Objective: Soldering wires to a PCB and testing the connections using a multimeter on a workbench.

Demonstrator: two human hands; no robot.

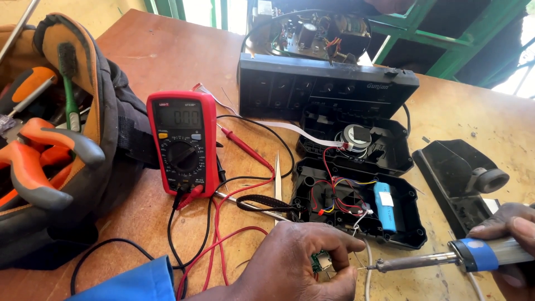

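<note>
My left hand (298,267) pinches a small green circuit board (321,261) at the table's near edge. My right hand (510,237) grips a soldering iron (434,259) by its blue and grey handle; its metal tip points left and sits close to the board. Thin wires run from the board up into an opened black plastic case (409,214) that holds a blue cylindrical battery (385,206) and red, yellow and blue wiring. A second black shell (398,147) with a small round speaker (355,135) lies just behind it.
A red multimeter (183,142) with red and black leads stands left of centre. A tool bag (83,139) with orange pliers (39,156) fills the left. Tweezers (277,173), a black soldering stand (460,178) at right and an open amplifier housing (323,83) lie on the wooden table (167,50).
</note>
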